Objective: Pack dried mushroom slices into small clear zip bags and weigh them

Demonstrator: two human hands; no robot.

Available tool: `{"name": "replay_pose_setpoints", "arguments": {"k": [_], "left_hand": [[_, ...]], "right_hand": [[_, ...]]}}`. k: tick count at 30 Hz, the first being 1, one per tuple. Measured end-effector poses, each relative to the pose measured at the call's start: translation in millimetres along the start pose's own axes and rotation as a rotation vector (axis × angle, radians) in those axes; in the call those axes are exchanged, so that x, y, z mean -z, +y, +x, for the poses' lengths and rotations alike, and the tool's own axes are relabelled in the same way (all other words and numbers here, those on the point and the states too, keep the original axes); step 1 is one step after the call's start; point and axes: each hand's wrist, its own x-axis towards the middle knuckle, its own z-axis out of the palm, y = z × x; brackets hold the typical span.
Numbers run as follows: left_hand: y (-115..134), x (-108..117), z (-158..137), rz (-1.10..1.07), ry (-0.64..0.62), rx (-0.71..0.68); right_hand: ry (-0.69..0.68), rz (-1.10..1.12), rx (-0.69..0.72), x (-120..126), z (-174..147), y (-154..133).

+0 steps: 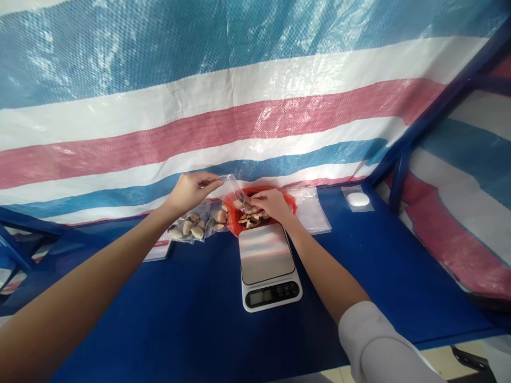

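Note:
My left hand [194, 190] pinches the edge of a small clear plastic bag [232, 186], held up and tilted over a red plastic bag [235, 223]. Inside the red bag lie several cream and brown shell-like pieces [253, 219]. Over them is my right hand [271, 205], its fingers pinched together beside the clear bag's lower end; what they hold is hidden. Just in front stands a white kitchen scale [266, 260] with a bare mirror-like plate and a dark display.
Left of the red bag lie filled clear bags [194, 227] of similar pieces. A flat white-edged object [159, 250] is partly behind them. To the right are flat clear bags [313, 210] and a white oval object [358, 199] on the blue table [191, 314]. Striped sheeting [239, 117] rises behind.

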Motion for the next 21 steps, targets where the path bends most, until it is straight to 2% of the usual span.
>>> {"name": "replay_pose_setpoints", "arguments": {"k": [3,9,11,16,21], "left_hand": [[4,-5,1,-0.02,-0.019,0.003],[11,-9,8,-0.041,0.009,-0.006],[11,-11,9,-0.041,-0.004,-0.027],[11,-21,9,-0.086,-0.04,-0.01],[9,-22,13,-0.15,-0.026,0.067]], "right_hand": [[0.014,0.0,0.031,0,2,2],[0.22,-0.215,0.175,7,5,7],[0.193,-0.163,0.145,7,5,6],[0.039,0.128,-0.055,1,3,2],[0.087,0.224,-0.105,2,4,3]]}}
